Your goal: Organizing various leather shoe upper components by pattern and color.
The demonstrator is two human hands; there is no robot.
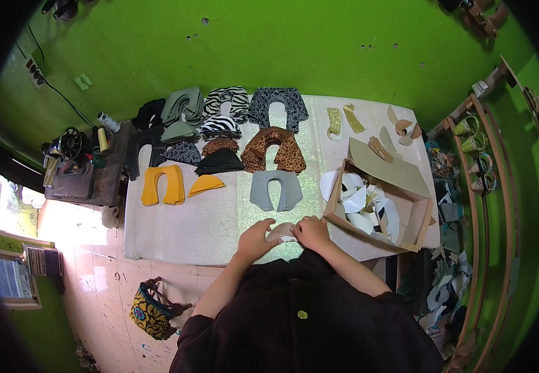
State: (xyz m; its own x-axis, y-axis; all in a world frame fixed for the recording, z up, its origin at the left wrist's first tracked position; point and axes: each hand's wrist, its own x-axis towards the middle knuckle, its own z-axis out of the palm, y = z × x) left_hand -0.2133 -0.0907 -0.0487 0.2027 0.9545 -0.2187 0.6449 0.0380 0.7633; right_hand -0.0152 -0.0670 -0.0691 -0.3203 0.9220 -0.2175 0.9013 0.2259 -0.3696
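Close to the table's near edge, my left hand point(257, 241) and my right hand point(311, 233) grip a small beige curved piece point(281, 232) from either side. A bit of white shows along its lower edge; its material is too small to make out. My left thumb and fingers close on its left end, and the right fingers are bent over the other end. Just beyond lies a stack of grey U-shaped cut pieces point(258, 193). To the right of my right hand stands an open cardboard box point(338, 214) holding white and pale curved scraps.
Farther back lie stacks of leopard-print point(254, 154), zebra-print point(226, 99) and yellow point(174, 185) cut pieces. Gold glitter strips point(334, 122) lie at the back right. A sewing machine point(71, 144) stands left of the table point(182, 239); a wooden rack with sandals point(478, 143) stands right.
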